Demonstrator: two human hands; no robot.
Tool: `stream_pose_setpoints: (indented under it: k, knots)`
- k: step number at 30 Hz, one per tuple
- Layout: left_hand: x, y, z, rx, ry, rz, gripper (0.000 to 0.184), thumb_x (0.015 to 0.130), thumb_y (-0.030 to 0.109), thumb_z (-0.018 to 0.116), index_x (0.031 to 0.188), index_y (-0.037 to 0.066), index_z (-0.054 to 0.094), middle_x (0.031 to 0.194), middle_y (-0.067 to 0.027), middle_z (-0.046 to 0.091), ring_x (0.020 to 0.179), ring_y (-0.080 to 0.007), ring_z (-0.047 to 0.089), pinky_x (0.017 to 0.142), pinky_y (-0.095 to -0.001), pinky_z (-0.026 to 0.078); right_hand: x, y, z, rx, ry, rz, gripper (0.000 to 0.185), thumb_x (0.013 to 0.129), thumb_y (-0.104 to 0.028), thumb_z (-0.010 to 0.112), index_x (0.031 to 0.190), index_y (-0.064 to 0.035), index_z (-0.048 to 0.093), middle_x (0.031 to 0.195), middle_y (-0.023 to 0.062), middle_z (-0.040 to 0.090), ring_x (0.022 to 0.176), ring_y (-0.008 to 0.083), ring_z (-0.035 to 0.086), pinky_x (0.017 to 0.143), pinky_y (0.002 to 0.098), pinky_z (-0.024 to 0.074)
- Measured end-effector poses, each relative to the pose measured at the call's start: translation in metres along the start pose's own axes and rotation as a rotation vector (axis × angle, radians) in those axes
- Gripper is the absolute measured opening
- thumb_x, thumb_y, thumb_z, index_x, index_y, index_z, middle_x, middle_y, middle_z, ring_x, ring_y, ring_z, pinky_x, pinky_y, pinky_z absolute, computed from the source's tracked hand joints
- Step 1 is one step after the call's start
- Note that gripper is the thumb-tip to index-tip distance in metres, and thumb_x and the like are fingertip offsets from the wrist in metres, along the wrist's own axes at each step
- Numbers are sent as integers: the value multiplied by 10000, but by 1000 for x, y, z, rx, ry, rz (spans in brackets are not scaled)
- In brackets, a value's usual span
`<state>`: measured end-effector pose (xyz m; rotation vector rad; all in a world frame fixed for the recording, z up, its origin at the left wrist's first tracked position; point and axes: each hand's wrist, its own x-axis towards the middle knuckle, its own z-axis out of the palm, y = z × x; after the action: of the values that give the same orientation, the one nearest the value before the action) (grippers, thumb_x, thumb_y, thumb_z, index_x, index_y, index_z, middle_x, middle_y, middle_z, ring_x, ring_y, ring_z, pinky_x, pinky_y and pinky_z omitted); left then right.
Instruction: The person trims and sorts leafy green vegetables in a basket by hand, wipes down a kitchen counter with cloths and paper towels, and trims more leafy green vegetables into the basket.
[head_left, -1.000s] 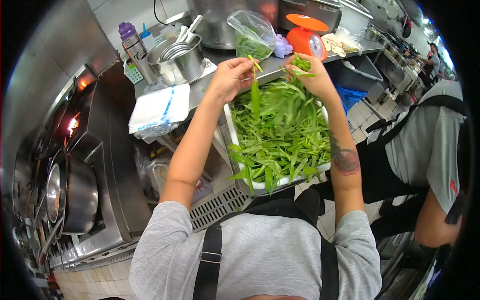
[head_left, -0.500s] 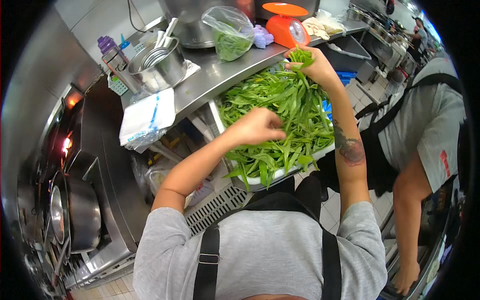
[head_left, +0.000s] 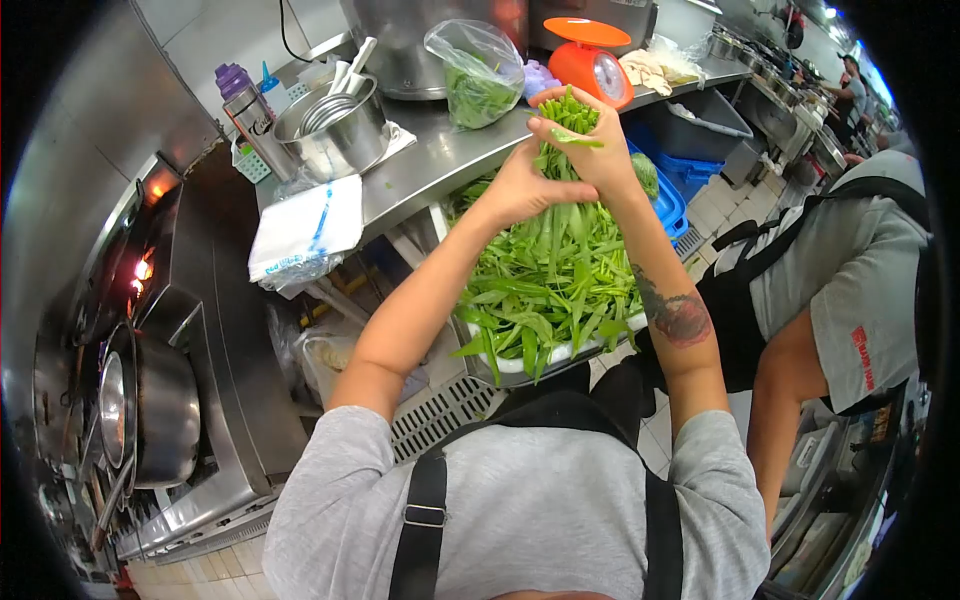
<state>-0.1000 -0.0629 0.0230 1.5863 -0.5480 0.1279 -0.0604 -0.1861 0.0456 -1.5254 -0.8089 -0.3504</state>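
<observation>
A bunch of leafy greens (head_left: 572, 112) stands up above the heap, its cut stem ends bundled at the top. My right hand (head_left: 606, 140) is wrapped round the bunch near those stem ends. Just below, my left hand (head_left: 525, 190) closes round the same bunch, with the thumb across its front and the fingertips hidden behind. Long leaves trail down from both hands into a heap of loose greens (head_left: 545, 290). That heap fills a white tub (head_left: 562, 356), and some leaves hang over its near rim.
A steel counter (head_left: 430, 160) holds a pot of utensils (head_left: 335, 135), a plastic bag of greens (head_left: 475, 80), an orange scale (head_left: 590, 62) and a stack of plastic bags (head_left: 310, 228). A co-worker (head_left: 820, 270) stands close on the right. Stove flames (head_left: 143, 270) burn at left.
My left hand has moved up and right from above the heap and closed round the bunch below my right hand. The co-worker's arm has shifted, and the view has turned slightly.
</observation>
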Motion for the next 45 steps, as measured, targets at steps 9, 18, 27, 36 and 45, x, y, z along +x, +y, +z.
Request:
stream_pose_setpoints:
  k: [9, 18, 27, 36, 45]
  knots:
    - [8, -14, 2, -6, 60, -91, 459, 638, 58, 702, 1067, -10, 555, 983, -81, 618, 910, -150, 588, 781, -284, 476, -1, -5, -3, 152, -176, 83, 415, 744, -69, 740, 1120, -10, 574, 936, 27, 633, 873, 91, 591, 808, 248, 463]
    - [37, -1, 0, 187, -180, -105, 455, 674, 168, 701, 1061, -24, 559, 988, -70, 613, 861, -142, 578, 757, -286, 477, -2, 48, -21, 366, 114, 130, 234, 819, -80, 668, 1025, 10, 603, 928, 55, 652, 828, 128, 610, 756, 269, 485]
    - [125, 16, -133, 665, 463, -258, 694, 749, 581, 643, 983, -72, 616, 884, -179, 654, 647, -222, 648, 565, -331, 533, 45, 21, -79, 173, 148, 147, 216, 848, -190, 646, 1008, -45, 651, 898, -2, 660, 797, 79, 590, 711, 237, 461]
    - [219, -97, -189, -63, 906, -270, 358, 757, 54, 645, 1016, -117, 466, 910, -211, 551, 718, -295, 607, 560, -451, 544, 123, 85, -23, -172, -36, -147, 241, 801, -216, 673, 940, -22, 639, 853, 52, 677, 764, 131, 601, 735, 299, 477]
    - [123, -50, -99, 521, 880, 197, 146, 762, 166, 677, 815, 43, 621, 572, -55, 566, 537, -139, 554, 544, -311, 439, 113, 114, 34, -1011, -247, 299, 315, 690, -238, 682, 897, -1, 659, 936, 223, 647, 908, 339, 634, 785, 426, 502]
